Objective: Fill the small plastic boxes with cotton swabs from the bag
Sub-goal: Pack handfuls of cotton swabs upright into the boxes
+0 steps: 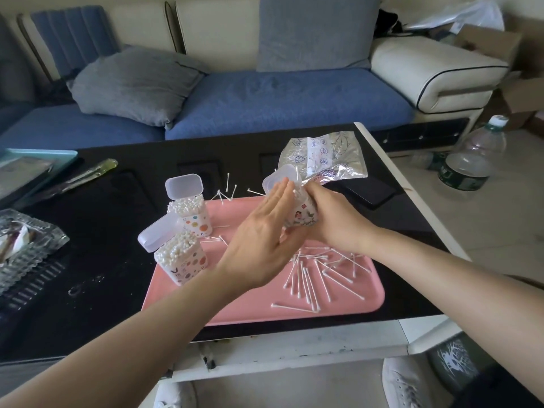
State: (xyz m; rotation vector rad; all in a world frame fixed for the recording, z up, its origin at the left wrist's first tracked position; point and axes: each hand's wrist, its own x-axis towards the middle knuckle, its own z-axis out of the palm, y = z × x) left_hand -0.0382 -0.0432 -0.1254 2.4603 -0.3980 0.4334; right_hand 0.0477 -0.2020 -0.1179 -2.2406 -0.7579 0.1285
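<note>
My right hand (332, 219) grips a small plastic box (303, 214) tilted above the pink tray (265, 307), its flip lid (282, 175) open. My left hand (262, 237) is flat, its straight fingers pressing against the swab heads at the box's mouth. Two more boxes stand at the tray's left edge, both packed with swabs and with lids open: one further back (192, 213), one nearer (182, 259). Several loose cotton swabs (318, 275) lie scattered on the tray. The crumpled clear bag (323, 156) lies behind the tray.
The tray sits on a black table (103, 219) with a white right edge. A few swabs (226, 189) lie on the table behind the tray. A glass dish (26, 245) is at the left, a teal tray (17, 160) beyond it. Water bottle (471, 154) on the floor, right.
</note>
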